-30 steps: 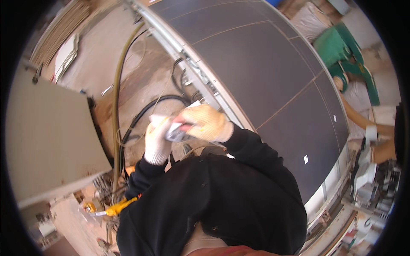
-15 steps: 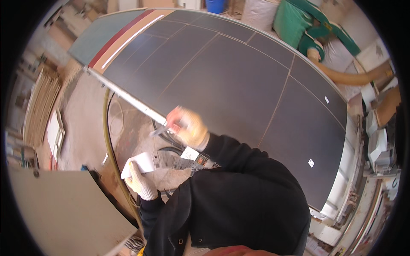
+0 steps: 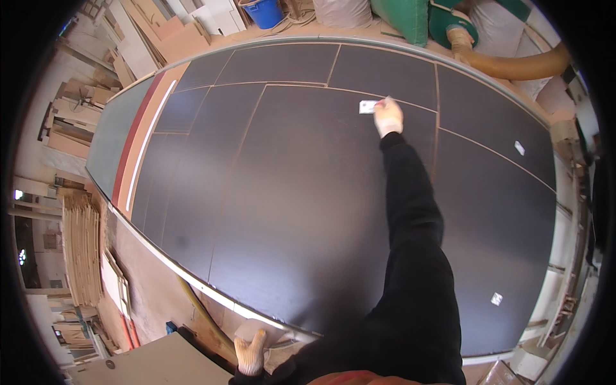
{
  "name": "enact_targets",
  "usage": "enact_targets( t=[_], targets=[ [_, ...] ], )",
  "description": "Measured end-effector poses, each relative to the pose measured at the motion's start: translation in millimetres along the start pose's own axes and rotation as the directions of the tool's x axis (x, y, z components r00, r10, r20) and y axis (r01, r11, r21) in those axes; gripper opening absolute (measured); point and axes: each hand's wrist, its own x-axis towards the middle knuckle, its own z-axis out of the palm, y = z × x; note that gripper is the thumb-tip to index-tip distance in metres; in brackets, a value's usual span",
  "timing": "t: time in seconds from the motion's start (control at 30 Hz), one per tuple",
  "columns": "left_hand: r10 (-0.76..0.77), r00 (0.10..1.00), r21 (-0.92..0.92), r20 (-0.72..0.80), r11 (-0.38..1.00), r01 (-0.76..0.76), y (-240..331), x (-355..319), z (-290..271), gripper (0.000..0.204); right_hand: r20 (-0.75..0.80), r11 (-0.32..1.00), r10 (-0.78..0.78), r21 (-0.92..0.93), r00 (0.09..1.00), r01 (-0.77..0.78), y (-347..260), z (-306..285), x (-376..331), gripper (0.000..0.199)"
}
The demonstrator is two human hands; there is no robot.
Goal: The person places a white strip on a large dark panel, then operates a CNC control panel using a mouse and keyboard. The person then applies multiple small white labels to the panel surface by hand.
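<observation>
A large dark grey panel [image 3: 308, 173], cut by thin pale lines into several rectangles, lies before me. My right hand [image 3: 389, 117], in a pale work glove with bare-looking fingertips, reaches far across it. Its fingers are pinched at the right edge of a small white label [image 3: 367, 107], which lies at or just above the panel's surface. By the near edge, my left hand [image 3: 250, 354], also gloved, holds a pale paper piece [image 3: 259, 330] between thumb and fingers. Two other white labels, a far one [image 3: 519, 148] and a near one [image 3: 496, 299], sit on the right-hand pieces.
A pale metal rail [image 3: 192, 282] edges the near side. Left of the dark panel are a brown strip with a white line and a dark red strip [image 3: 138, 138]. Beyond stand a blue bucket [image 3: 262, 13] and a tan hose [image 3: 520, 63]. Stacked boards [image 3: 81, 250] stand at left.
My right hand has moved from near my left hand out over the far part of the panel, with a label at its fingers. My left hand still holds the paper. The view has shifted.
</observation>
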Motion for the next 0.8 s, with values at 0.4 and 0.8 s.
enact_targets(
  t=[0.4,0.8],
  targets=[
    [-0.255,0.925,0.150,-0.281,0.940,0.305,4.6,73.9,6.9,0.027,-0.173,0.730,-0.024,-0.676,0.985,-0.101,62.6,-13.6,121.5,0.047],
    [-0.162,0.987,-0.051,0.018,0.985,0.163,66.0,49.7,55.9,0.012,0.672,0.743,-0.147,-0.409,0.726,0.530,-69.1,32.2,0.2,0.065]
  ],
)
